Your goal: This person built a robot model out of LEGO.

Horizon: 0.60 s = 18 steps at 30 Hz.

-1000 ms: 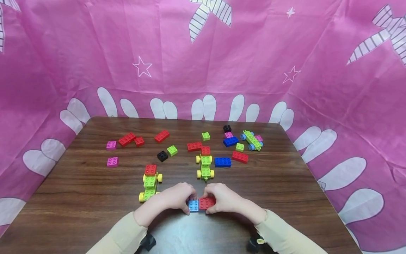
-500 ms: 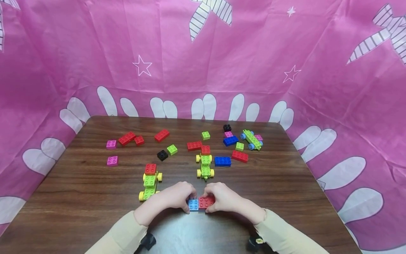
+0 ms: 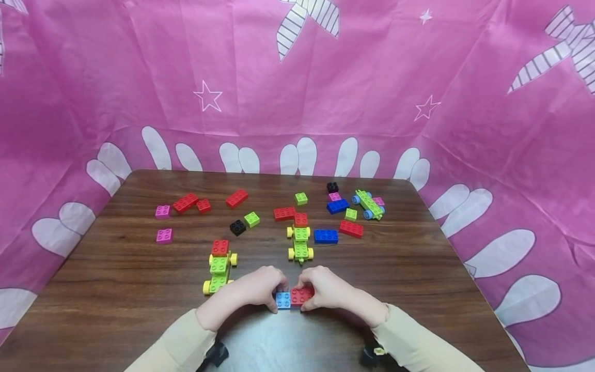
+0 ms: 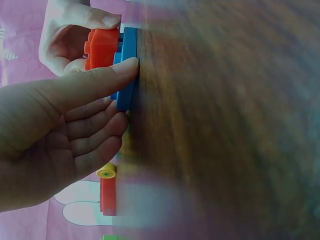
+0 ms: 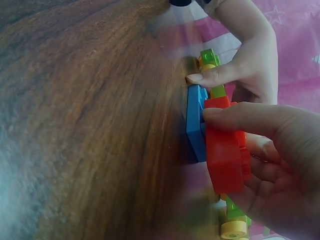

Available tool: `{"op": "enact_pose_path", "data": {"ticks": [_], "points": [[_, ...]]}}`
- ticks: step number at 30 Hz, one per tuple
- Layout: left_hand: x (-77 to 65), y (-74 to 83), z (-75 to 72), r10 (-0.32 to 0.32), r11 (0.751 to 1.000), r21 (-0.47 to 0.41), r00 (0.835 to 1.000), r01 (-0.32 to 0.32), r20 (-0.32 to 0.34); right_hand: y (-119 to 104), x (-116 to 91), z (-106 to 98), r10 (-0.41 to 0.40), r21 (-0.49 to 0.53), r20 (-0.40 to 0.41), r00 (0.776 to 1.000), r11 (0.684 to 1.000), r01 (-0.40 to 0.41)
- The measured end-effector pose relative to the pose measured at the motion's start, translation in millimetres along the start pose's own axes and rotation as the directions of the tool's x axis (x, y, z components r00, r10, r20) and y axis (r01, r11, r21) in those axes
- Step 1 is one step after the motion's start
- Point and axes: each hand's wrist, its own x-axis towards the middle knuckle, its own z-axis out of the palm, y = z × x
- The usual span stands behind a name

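You look to be at the joining step, mating 2 blocks low on the bench (image 3: 116, 268), about midway between its left and right edges and well short of the far edge; your left hand (image 3: 264, 285) pinches the light blue block (image 3: 283, 300), its thumb against the side facing you; your right hand (image 3: 327, 288) grasps the red block (image 3: 301, 296) between thumb and fingers; the red block sits over the right part of the light blue block, leaving 4 studs bare at the left; in the right wrist view its right end reaches past the lower block; whether the studs are fully seated you cannot tell from here.

The next move, as I judge it, calls for a level, downward press with your right hand while your left hand steadies the lower block; check that the sides line up first, since a tilted push could leave a gap or slide the pair along the bench.

Beyond your hands stands the middle car (image 3: 301, 235), yellow wheels on the bench; the left car (image 3: 219, 265) stands just past your left forearm; the blue-wheeled car (image 3: 369, 204) lies toward the far right corner.

As for brands or labels, you can read none; the studs are too small to show any lettering, and the pink backdrop (image 3: 260, 113) carries stars and striped bows but no legible words.
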Motion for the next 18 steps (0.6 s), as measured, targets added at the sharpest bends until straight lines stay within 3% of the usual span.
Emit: {"op": "enact_pose_path", "data": {"ticks": [18], "points": [[-0.3,1.4,-0.4,-0.002,1.0,0.012,1.0,0.002,0.001,-1.2,-0.1,1.3,-0.002,-0.006,-0.022,1.0,1.0,0.001]]}}
